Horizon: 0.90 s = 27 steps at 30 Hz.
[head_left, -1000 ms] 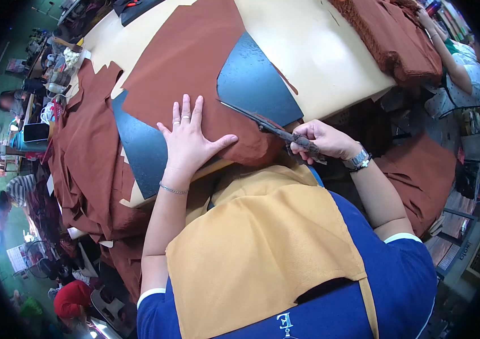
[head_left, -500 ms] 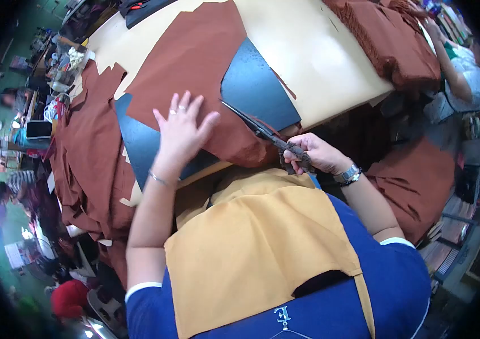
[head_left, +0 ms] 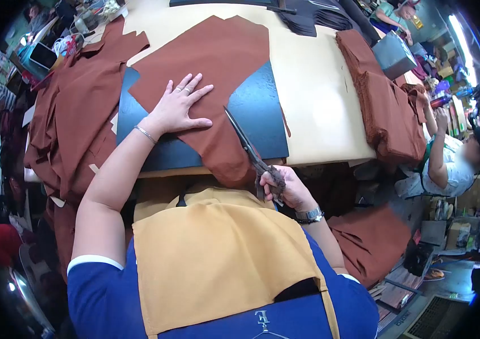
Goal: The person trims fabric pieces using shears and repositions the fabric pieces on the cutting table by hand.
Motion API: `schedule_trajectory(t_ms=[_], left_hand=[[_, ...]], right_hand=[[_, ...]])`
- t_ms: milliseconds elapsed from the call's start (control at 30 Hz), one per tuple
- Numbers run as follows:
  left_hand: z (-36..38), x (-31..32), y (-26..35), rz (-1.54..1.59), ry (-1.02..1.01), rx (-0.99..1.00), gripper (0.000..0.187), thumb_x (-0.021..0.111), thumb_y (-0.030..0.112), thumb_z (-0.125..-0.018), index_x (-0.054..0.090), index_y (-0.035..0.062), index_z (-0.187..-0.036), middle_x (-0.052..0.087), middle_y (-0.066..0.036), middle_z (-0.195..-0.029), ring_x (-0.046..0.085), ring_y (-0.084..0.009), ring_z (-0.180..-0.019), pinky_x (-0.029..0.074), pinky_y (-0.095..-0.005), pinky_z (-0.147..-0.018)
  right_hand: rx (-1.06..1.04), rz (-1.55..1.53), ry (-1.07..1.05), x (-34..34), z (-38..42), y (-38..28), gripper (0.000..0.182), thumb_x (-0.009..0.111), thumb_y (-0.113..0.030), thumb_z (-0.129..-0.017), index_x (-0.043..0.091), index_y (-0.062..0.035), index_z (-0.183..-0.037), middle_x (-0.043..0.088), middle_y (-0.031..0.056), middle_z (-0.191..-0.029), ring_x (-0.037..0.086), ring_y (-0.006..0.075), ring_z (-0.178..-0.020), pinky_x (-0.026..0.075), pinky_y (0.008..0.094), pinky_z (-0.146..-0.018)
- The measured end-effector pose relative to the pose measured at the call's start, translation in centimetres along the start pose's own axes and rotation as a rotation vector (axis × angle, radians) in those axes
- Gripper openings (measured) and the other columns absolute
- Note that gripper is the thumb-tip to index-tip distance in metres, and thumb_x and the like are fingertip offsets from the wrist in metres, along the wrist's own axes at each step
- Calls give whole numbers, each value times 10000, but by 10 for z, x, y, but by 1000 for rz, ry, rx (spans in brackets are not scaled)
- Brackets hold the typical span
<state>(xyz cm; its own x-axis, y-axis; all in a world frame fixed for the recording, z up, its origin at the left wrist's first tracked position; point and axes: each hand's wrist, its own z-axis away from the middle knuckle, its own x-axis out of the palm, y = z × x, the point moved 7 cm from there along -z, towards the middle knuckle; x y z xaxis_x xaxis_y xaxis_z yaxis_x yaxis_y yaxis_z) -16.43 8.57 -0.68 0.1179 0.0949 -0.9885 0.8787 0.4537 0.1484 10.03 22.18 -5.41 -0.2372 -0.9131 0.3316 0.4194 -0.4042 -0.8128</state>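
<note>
Cloth (head_left: pixel 217 56) lies on the dark mat (head_left: pixel 260 121). I press my left hand (head_left: pixel 179 106) flat and open on it to pin it down; my right hand (head_left: pixel 282 189) grips the shears (head_left: pixel 245 144) along its edge.

**Readable marks**

A white emblem (head_left: pixel 262 320), shaped like the letters "FE" or similar, stands on the person's blue shirt (head_left: pixel 110 305) at the bottom edge of the view; its exact letters are unclear. No other text can be read.
</note>
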Motion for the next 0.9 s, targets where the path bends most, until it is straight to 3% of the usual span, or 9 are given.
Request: schedule_trajectory(t_ms=[467,900], left_hand=[[12,5,10,-31,57,-82,933,538,767,-737,318,248,-1480,205,-154,-1557,160,-360,-1442,138,-648,-1106],[26,10,32,-45,78,-246,899,543,704,-775,271,244,-1498,171,-154,-1565,146,-361,-1443,144,-675,-1082]], right_hand=[[0,-24,0,1,-4,1,325,648,-341,-909,605,-23,-857,586,29,-671,574,89,-566,520,225,-543],[-6,-83,2,5,-9,7,325,641,-342,-915,585,-25,-869,580,21,-669,577,81,-535,520,233,-539]])
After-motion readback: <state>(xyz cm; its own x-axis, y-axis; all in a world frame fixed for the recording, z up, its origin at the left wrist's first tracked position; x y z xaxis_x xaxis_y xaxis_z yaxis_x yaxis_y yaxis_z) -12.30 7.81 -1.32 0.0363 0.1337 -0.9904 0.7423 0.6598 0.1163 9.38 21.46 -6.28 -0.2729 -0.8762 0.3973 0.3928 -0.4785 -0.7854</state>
